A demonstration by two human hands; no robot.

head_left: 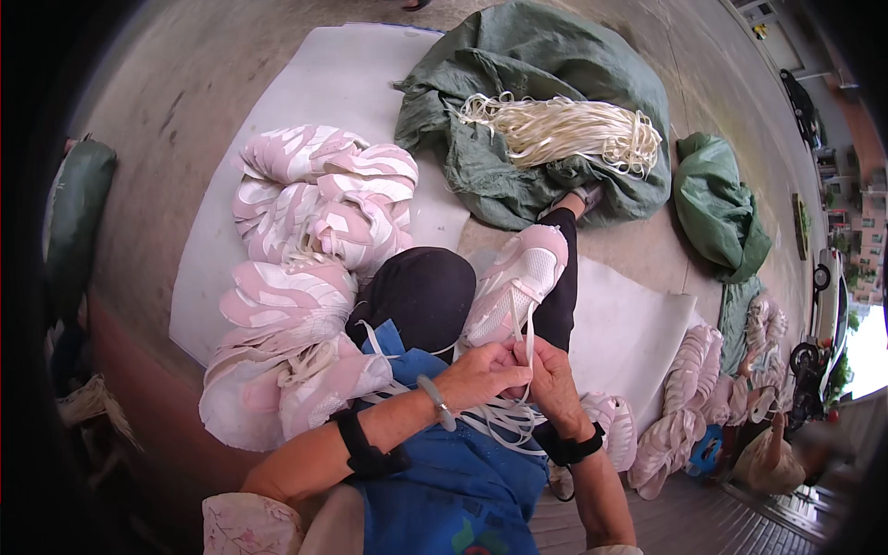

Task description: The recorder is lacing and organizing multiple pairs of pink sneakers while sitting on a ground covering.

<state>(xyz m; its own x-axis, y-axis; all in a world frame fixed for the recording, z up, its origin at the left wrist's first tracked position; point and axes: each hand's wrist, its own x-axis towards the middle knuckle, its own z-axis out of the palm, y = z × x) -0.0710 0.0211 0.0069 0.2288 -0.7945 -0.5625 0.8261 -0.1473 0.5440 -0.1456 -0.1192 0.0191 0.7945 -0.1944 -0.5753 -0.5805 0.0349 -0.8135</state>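
A pink and white shoe upper point(519, 280) rests on my lap between my knees, its toe pointing away from me. From its eyelets a white shoelace point(529, 335) runs up into my fingers. My left hand point(491, 372) is closed in a pinch on the lace just below the shoe upper. Close against it, my right hand point(549, 377) also pinches the lace, thumb and fingers pressed together. More loose white laces point(499, 422) lie across the blue apron point(435, 476) on my lap, under my wrists.
Stacked pink and white shoe uppers point(319, 199) lie on a pale sheet point(324, 79) at my left. Ahead, a bundle of cream laces point(566, 132) rests on a green sack point(546, 46). At right are another green sack point(717, 203), more stacked uppers point(680, 398) and another person point(775, 458).
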